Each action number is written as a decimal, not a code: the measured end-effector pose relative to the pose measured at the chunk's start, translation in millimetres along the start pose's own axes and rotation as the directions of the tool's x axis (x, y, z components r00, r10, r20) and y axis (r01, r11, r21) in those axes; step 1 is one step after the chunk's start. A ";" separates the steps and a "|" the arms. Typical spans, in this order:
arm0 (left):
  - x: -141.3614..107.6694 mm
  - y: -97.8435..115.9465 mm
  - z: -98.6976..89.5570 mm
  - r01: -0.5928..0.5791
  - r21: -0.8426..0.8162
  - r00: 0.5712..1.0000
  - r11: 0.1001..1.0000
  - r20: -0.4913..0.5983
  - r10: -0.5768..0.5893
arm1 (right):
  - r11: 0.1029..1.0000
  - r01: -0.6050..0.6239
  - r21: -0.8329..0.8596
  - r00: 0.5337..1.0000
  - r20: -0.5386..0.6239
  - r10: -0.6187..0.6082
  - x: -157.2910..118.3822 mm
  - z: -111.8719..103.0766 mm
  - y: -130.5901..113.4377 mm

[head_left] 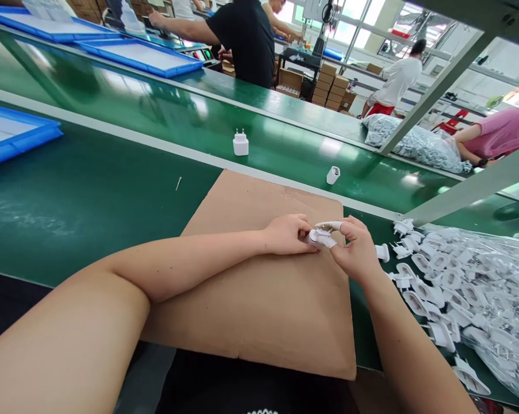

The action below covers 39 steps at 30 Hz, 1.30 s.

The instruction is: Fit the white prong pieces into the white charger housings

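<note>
Over the cardboard sheet (pixel 259 299), both hands meet at a small white plug charger part (pixel 320 237). My left hand (pixel 287 234) is closed, its fingertips gripping the left end of the part. From the other side, my right hand (pixel 354 244) pinches it between thumb and forefinger, both tips wrapped in white covers. Fingers hide much of the part, so its exact shape is unclear. Just right of my right hand, loose white plug housings (pixel 431 276) spill from a clear plastic bag (pixel 500 270).
A white two-pin charger (pixel 241 144) stands on the green conveyor (pixel 156 115), with another white charger body (pixel 333 175) lying further right. Blue-rimmed trays (pixel 22 129) sit at left. A metal post (pixel 440 89) rises at right. Co-workers (pixel 250 43) are across the line.
</note>
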<state>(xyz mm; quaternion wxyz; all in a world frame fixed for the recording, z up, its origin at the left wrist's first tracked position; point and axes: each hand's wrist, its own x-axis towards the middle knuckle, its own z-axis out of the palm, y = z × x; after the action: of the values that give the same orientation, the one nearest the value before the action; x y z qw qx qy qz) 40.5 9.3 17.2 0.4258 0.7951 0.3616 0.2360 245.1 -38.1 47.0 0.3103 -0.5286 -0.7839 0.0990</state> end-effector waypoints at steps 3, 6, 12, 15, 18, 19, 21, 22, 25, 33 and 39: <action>0.6 -0.6 0.2 0.013 -0.008 1.000 1.000 -0.002 -0.013 | 0.998 -0.006 -0.070 1.000 -0.018 0.004 -1.1 0.4 -1.4; 0.7 -1.3 0.1 0.021 -0.008 1.000 1.000 0.001 -0.021 | 0.987 -0.021 -0.160 0.999 -0.033 0.016 -3.3 0.0 -8.2; 0.0 0.0 -1.3 0.015 -0.015 1.000 1.000 0.008 -0.015 | 0.963 0.004 -0.269 1.000 -0.014 -0.008 -3.2 -1.6 -13.8; 1.2 1.1 -2.5 0.008 -0.001 1.000 1.000 0.013 -0.008 | 0.973 0.001 -0.232 1.000 -0.003 -0.002 -1.8 -2.0 -7.5; 3.4 1.6 -4.6 0.006 0.018 1.000 1.000 0.029 -0.007 | 0.977 0.005 -0.215 1.000 -0.005 -0.006 -1.3 -2.9 -2.5; 3.9 1.7 -5.3 0.005 0.021 0.999 1.000 0.032 -0.006 | 0.976 0.005 -0.217 1.000 -0.005 -0.007 -1.5 -3.1 -1.9; 4.0 1.9 -6.1 0.003 0.028 0.999 1.000 0.042 -0.005 | 0.975 0.007 -0.222 1.000 -0.008 -0.009 -2.3 -2.2 -2.1; 3.4 2.1 -6.1 0.003 0.032 0.999 0.999 0.041 -0.005 | 0.975 0.009 -0.221 1.000 -0.009 -0.011 -3.0 -0.9 -2.6; 0.8 3.2 -4.5 0.000 0.053 1.000 0.999 0.020 -0.001 | 0.979 -0.004 -0.204 1.000 -0.011 0.002 -4.7 5.9 -3.6; 52.8 -5.7 -13.0 0.072 0.146 0.993 0.987 -0.105 -0.057 | 0.882 -0.265 -0.390 0.962 -0.167 0.215 -10.4 -26.9 40.3; 138.2 -16.7 -25.7 0.233 0.276 0.916 0.932 -0.384 -0.116 | 0.623 -0.489 -0.611 0.817 -0.070 0.572 -26.2 -59.4 108.1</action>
<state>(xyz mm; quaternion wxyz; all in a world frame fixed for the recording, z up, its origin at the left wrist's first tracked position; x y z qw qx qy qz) 103.4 135.9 25.9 0.2388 0.7600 0.5370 0.2776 369.7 -26.1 31.6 0.0297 -0.7987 -0.6000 -0.0347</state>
